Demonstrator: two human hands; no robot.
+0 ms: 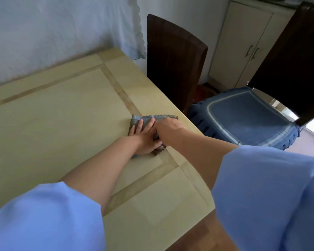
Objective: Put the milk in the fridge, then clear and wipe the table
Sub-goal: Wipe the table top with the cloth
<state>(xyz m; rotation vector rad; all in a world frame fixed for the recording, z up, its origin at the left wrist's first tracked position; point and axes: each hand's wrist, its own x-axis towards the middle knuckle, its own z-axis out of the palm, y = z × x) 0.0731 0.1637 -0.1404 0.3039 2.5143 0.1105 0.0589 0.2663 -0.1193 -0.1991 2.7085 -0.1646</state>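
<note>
Both hands press a grey cloth (149, 122) onto the pale wooden table (53, 115) near its right edge: the left hand (145, 136) lies flat and open on top, fingers spread toward the far end, while the right hand (166, 126) curls over and grips the cloth's right side. Folded into a strip, the cloth runs lengthwise away from the person, mostly hidden beneath both hands. Beside the table stands a dark chair (174, 58) and a blue-cushioned seat (243, 115).

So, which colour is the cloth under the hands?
Grey cloth, seen in the head view, flat on the pale table.
</note>
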